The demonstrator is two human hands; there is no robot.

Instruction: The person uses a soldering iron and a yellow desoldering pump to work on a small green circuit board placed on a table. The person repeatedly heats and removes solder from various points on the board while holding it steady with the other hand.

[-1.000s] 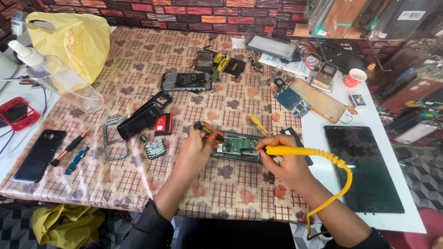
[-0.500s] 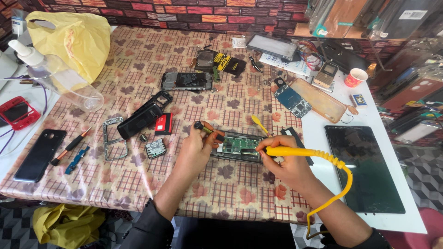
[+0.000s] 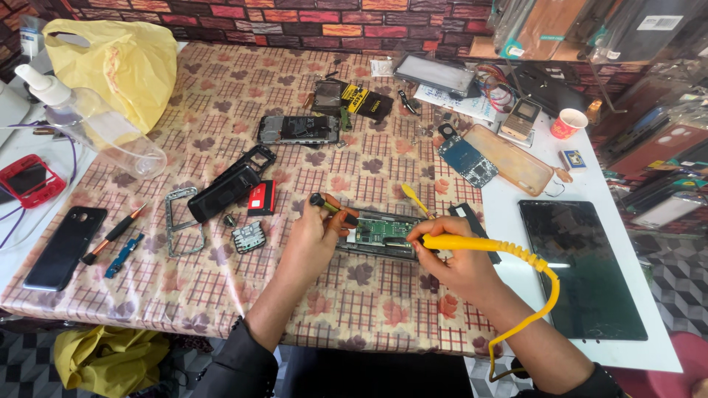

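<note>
An opened phone with a green circuit board lies on the patterned tablecloth in front of me. My left hand rests at the phone's left end and grips a screwdriver with a black and orange handle. My right hand is at the phone's right end and holds a yellow soldering iron, its tip pointing left over the board. The iron's yellow coiled cord loops down past my right forearm.
Phone parts lie scattered: a black housing, a metal frame, a small board, a red battery. A black phone lies left, a dark tablet right, a spray bottle and yellow bag far left.
</note>
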